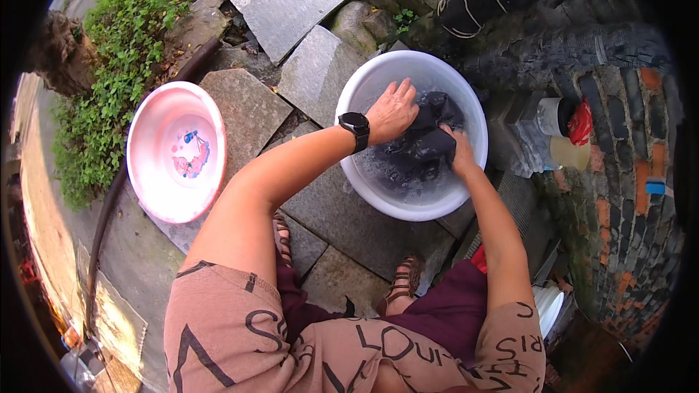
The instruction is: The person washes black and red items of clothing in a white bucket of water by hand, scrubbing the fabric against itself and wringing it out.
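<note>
A white plastic basin (pixel 356 181) of sudsy water stands before me on the stone paving. Wet dark cloth (pixel 423 147) lies bunched in the water, part of it raised above the surface. My right hand (pixel 462 152) grips a fold of this cloth at the basin's right side. Over the cloth's upper left edge is my left hand (pixel 392 112), back upward, with a black watch (pixel 355 130) on the wrist. Its thumb and underside are hidden, so whether it holds any cloth is unclear.
A pink basin (pixel 158 166) with a printed bottom stands at left, beside a dark pipe (pixel 112 213) and green plants (pixel 123 65). A brick wall (pixel 617 202) rises at right. Near it are containers (pixel 550 115) and a red plastic bag (pixel 580 123). Loose stone slabs (pixel 289 3) lie ahead.
</note>
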